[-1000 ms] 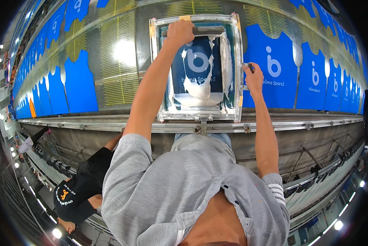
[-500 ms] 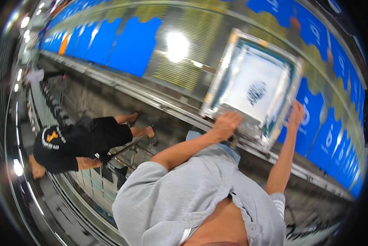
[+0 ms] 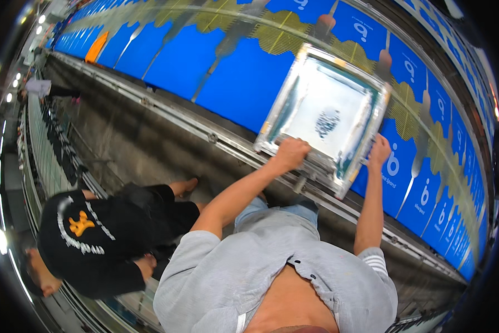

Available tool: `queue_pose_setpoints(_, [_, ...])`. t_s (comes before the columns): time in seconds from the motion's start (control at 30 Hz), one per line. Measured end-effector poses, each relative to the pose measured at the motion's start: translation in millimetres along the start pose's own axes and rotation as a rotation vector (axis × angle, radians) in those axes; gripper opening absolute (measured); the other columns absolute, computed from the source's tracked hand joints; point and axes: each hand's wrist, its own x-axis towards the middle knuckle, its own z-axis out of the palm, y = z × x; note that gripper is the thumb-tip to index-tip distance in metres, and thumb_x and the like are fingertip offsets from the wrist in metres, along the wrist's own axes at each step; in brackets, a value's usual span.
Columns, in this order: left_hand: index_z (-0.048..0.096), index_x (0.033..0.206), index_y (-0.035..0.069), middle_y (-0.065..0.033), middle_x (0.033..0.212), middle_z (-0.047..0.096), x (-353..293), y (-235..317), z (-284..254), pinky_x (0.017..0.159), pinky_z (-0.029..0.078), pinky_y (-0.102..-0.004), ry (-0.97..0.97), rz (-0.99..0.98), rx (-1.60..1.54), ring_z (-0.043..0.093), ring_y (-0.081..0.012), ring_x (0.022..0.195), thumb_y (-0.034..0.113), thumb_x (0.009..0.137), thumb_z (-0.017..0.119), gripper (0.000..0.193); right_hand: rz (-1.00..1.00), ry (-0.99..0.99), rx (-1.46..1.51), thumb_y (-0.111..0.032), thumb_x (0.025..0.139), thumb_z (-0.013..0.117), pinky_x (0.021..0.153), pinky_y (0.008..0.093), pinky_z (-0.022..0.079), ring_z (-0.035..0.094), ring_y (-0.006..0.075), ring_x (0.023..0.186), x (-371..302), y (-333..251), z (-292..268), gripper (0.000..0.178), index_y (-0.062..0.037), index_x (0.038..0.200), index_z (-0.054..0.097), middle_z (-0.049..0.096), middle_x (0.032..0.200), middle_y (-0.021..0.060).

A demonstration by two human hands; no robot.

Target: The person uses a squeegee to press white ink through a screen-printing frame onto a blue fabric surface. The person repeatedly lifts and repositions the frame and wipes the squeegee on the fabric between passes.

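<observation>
Left hand (image 3: 292, 155) nearer, fingers (image 3: 303, 150) curled (round squeegee (image 3: 322, 160))

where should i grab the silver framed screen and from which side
Likely by the frame's right rail, coming from the right: it is a long, straight outer edge, and the right hand is at it. The near end looks busier, with the left hand there.

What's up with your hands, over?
Left hand curled over grey squeegee bar, near end of silver rectangular metal frame. Right hand at frame's right side. White paste spread inside. Black-shirted person left, apart from frame.
</observation>
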Motion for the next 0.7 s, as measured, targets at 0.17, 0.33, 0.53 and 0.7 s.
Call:
queue_pose_setpoints(0.17, [0.077, 0.098, 0.012, -0.0052, 0.097, 0.076, -25.3, -124.5, -91.3, 0.074, 0.055, -0.0426, -0.081, -0.029, 0.171, 0.071, -0.0282, 0.090, 0.001, 0.068, 0.066, 0.033, -0.077, 0.058, -0.046, -0.019, 0.093, 0.066, 0.075, 0.0346, 0.051, 0.065, 0.0185, 0.079, -64.5, -26.7, 153.7, 0.022, 0.0007, 0.097, 0.074, 0.074, 0.087, 0.0083])
queue_pose_setpoints(0.33, [0.076, 0.096, 0.012, -0.0085, 0.093, 0.075, -49.4, -213.0, -157.5, 0.071, 0.055, -0.0434, -0.099, 0.017, 0.217, 0.071, -0.0301, 0.087, 0.000, 0.068, 0.063, 0.033, 0.054, 0.011, 0.165, -0.020, 0.094, 0.066, 0.072, 0.0347, 0.050, 0.063, 0.0186, 0.075, -132.1, -68.3, 253.9, 0.023, 0.0018, 0.097, 0.072, 0.071, 0.083, 0.0074])
queue_pose_setpoints(0.53, [0.072, 0.085, 0.010, -0.0106, 0.083, 0.072, -49.4, -231.9, -170.6, 0.067, 0.054, -0.0464, -0.171, -0.023, 0.197, 0.070, -0.0321, 0.081, 0.002, 0.070, 0.061, 0.020, 0.052, 0.024, 0.229, -0.020, 0.095, 0.065, 0.070, 0.0315, 0.049, 0.062, 0.0159, 0.072, -136.0, -34.2, 291.2, 0.022, 0.0017, 0.097, 0.072, 0.070, 0.080, 0.0071])
queue_pose_setpoints(0.7, [0.075, 0.093, 0.010, -0.0089, 0.088, 0.074, -46.3, -234.7, -167.5, 0.068, 0.054, -0.0423, -0.218, -0.042, 0.192, 0.071, -0.0294, 0.084, 0.000, 0.068, 0.063, 0.029, 0.124, 0.020, 0.157, -0.020, 0.095, 0.065, 0.070, 0.0327, 0.048, 0.063, 0.0167, 0.073, -134.2, -32.6, 290.4, 0.023, 0.0008, 0.099, 0.072, 0.071, 0.081, 0.0080])
